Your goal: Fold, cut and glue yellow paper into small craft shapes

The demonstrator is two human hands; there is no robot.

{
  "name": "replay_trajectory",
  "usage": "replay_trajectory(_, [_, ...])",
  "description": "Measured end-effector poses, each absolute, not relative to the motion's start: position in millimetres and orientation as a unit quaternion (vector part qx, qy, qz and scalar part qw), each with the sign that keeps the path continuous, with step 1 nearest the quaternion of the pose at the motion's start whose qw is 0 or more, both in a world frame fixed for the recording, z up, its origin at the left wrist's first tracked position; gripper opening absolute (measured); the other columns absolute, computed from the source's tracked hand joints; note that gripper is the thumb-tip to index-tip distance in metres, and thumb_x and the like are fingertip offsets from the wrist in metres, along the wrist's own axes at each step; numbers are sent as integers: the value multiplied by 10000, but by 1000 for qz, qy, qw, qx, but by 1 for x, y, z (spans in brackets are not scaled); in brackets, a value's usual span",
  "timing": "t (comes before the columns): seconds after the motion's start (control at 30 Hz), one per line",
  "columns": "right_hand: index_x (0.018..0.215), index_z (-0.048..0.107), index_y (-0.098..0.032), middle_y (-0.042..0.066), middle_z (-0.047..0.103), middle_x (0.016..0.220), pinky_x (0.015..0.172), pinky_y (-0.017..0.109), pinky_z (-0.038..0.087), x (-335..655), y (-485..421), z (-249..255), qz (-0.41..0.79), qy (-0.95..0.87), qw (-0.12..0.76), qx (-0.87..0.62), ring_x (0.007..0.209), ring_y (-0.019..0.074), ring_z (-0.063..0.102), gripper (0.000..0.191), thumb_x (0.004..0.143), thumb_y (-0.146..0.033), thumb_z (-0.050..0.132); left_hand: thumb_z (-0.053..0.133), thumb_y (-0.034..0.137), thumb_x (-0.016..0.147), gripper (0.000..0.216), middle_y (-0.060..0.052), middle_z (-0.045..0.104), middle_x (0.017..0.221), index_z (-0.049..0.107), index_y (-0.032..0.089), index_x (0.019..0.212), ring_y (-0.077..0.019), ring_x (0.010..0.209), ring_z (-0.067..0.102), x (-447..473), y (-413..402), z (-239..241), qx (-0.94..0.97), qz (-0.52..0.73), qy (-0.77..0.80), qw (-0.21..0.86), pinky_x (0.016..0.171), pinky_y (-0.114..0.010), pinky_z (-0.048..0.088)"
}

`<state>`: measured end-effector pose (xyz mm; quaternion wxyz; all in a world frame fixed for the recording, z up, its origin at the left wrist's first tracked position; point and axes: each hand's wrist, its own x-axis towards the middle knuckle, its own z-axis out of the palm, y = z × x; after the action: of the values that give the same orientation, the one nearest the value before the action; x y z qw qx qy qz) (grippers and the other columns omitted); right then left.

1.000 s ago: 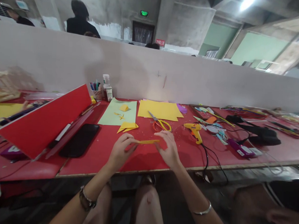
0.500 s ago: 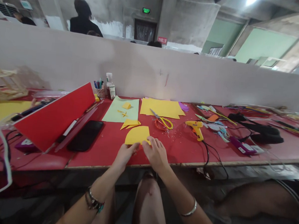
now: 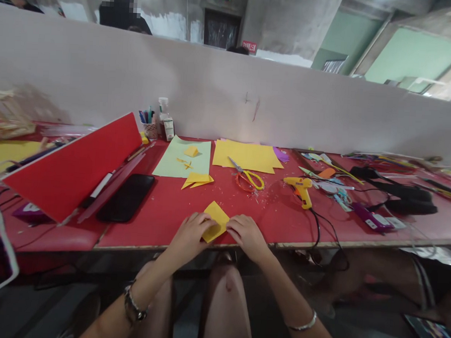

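Near the front edge of the red table, a folded piece of yellow paper is between my two hands, one corner pointing away from me. My left hand grips its left side, fingers curled over the edge. My right hand pinches the right corner with thumb and fingertips. Just beyond lie folded yellow paper pieces. Scissors with yellow and red handles rest in front of a stack of yellow sheets. A pale green sheet carries a small yellow folded shape and yellow strips.
On the left are a black phone and a leaning red board. A pen cup and bottle stand by the white partition. To the right, a yellow glue gun trails its cord, near a purple power strip.
The yellow paper has been turned and looks smaller, with a corner now pointing away. Both hands have shifted closer to the table edge, and the view has tilted down slightly.
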<state>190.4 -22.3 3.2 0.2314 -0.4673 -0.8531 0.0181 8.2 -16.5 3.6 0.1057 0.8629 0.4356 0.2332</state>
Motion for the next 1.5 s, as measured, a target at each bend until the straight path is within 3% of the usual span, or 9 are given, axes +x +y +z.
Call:
replay_trajectory(0.17, [770, 571, -162, 30, 572, 772, 685, 240, 408, 194, -20, 5, 147, -791, 300, -512, 746, 130, 532, 76, 718, -115, 541, 508, 187, 756, 171, -36, 600, 859, 624, 215, 879, -152, 782, 537, 12, -7, 3, 869, 225, 427, 112, 671, -255, 428])
replay_trajectory(0.33, [690, 586, -162, 12, 558, 708, 648, 225, 416, 196, -17, 8, 191, -766, 327, -519, 681, 115, 539, 78, 714, -108, 535, 510, 207, 756, 144, -32, 620, 792, 651, 184, 743, -134, 743, 554, 11, -1, 0, 846, 262, 446, 132, 648, -223, 422])
replay_trajectory(0.67, [644, 598, -165, 9, 552, 689, 609, 212, 419, 196, -16, 10, 181, -754, 339, -533, 640, 106, 537, 112, 718, -117, 529, 512, 233, 741, 154, -37, 596, 703, 624, 145, 682, -140, 678, 541, 12, 2, 0, 821, 230, 500, 153, 614, -223, 386])
replay_trajectory(1.03, [604, 527, -168, -2, 504, 641, 581, 229, 404, 189, -15, 6, 162, -732, 356, -558, 610, 114, 508, 108, 703, -125, 537, 459, 292, 754, 282, 27, 420, 551, 418, 170, 503, -96, 503, 402, 11, 1, 0, 798, 238, 535, 140, 489, -203, 285])
replay_trajectory(1.5, [588, 466, -172, -15, 460, 639, 573, 223, 374, 186, -15, 9, 181, -734, 339, -560, 604, 108, 465, 144, 686, -84, 524, 365, 367, 796, 370, 12, 475, 579, 436, 162, 496, -96, 528, 435, 9, 0, 5, 790, 207, 557, 149, 524, -215, 257])
